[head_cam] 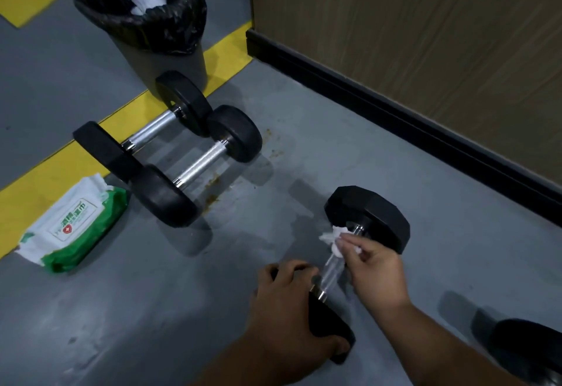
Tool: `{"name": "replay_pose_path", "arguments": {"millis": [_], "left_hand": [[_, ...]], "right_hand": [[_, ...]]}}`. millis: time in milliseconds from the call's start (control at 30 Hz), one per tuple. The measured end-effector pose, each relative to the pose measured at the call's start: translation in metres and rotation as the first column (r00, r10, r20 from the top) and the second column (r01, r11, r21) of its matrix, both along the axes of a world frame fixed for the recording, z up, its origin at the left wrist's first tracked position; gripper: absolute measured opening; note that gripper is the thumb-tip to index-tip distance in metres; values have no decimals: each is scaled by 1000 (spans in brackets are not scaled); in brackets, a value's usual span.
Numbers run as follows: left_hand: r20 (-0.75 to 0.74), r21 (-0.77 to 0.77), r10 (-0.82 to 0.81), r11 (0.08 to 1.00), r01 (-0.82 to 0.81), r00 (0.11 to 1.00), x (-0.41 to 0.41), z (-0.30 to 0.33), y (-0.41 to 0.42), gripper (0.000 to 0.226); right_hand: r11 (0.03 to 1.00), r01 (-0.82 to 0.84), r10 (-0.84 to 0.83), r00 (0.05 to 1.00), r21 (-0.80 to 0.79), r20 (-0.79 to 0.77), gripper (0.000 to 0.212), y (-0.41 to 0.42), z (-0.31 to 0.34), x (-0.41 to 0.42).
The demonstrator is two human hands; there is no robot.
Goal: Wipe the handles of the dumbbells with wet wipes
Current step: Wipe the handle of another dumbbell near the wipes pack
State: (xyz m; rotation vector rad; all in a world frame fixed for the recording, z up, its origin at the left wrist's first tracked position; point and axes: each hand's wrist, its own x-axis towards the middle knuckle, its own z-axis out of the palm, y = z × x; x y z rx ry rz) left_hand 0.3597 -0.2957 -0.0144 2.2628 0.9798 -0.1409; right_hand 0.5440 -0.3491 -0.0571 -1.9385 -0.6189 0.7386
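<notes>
Right hand pinches crumpled white wet wipe against chrome handle of near black hex-headed dumbbell. Left hand curls over its near head, gripping. Dumbbell long axis runs 7-to-1 o'clock on grey floor, handle between both hands, far head at 12 of right hand.

Dim, even indoor light leaves soft multiple shadows under the dumbbells on the grey floor. Straight lines bow at the edges, and detail is slightly soft throughout.
</notes>
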Motion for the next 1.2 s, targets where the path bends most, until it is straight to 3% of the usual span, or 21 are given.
{"name": "replay_pose_path", "arguments": {"millis": [133, 200, 267, 367, 433, 533, 600, 667, 733, 800, 867, 933, 967, 1033, 1100, 1167, 1200], "left_hand": [[58, -13, 24, 1000, -24, 998, 1, -4, -2, 106], [65, -10, 30, 1000, -29, 997, 0, -4, -2, 106], [51, 2, 16, 1000, -16, 999, -2, -5, -1, 108], [54, -12, 17, 1000, -16, 998, -2, -3, 0, 111], [51, -12, 9, 1000, -9, 999, -1, -1, 1, 109], [60, -23, 17, 1000, -15, 998, 0, 2, 0, 103], [60, -26, 26, 999, -24, 998, -1, 3, -1, 101], [48, -20, 24, 1000, -23, 999, -1, 3, -2, 104], [34, -29, 29, 999, -28, 999, -1, 2, -2, 107], [32, -29, 24, 999, -23, 999, -1, 2, -2, 108], [39, -26, 22, 999, -21, 999, 0, 2, -2, 105], [50, -36, 35, 999, -34, 998, 0, 3, -2, 103], [55, -42, 41, 998, -39, 998, 0, 3, -2, 102], [63, -41, 49, 998, -47, 997, -1, 3, -4, 101], [47, -40, 46, 998, -44, 998, -1, 3, -4, 105], [40, -21, 37, 999, -36, 999, -1, 3, -4, 108], [43, -16, 33, 999, -33, 999, -1, 3, -4, 107]], "right_hand": [[945, -319, 319, 948, -76, -14, 18, -18, 0, -24], [910, -397, 404, 914, -117, 37, 17, -18, 4, -13], [954, -278, 292, 947, -115, 134, 15, -12, 6, 5], [999, -6, 8, 999, -53, 41, 14, -3, 13, 10], [997, -55, 54, 998, -49, -25, 13, -2, 13, -6], [948, -294, 305, 948, -120, 86, 14, -14, 9, -25], [918, -367, 389, 906, -150, 168, 14, -14, 9, -11], [942, -293, 323, 923, -162, 210, 15, -8, 12, 11], [980, -122, 147, 977, -158, 158, 15, -3, 17, 20], [988, -60, 69, 996, -143, 60, 14, -2, 18, 7], [953, -253, 267, 961, -164, 68, 18, -10, 18, -16], [850, -481, 511, 852, -217, 116, 25, -16, 22, -29], [825, -512, 552, 820, -238, 150, 22, -13, 23, -23], [883, -405, 457, 859, -239, 232, 14, -2, 21, -1], [962, -165, 217, 946, -220, 240, 11, 6, 21, 14], [984, -43, 68, 988, -175, 142, 13, 6, 18, 6], [986, -68, 79, 995, -154, 64, 16, 1, 19, -5]]}}
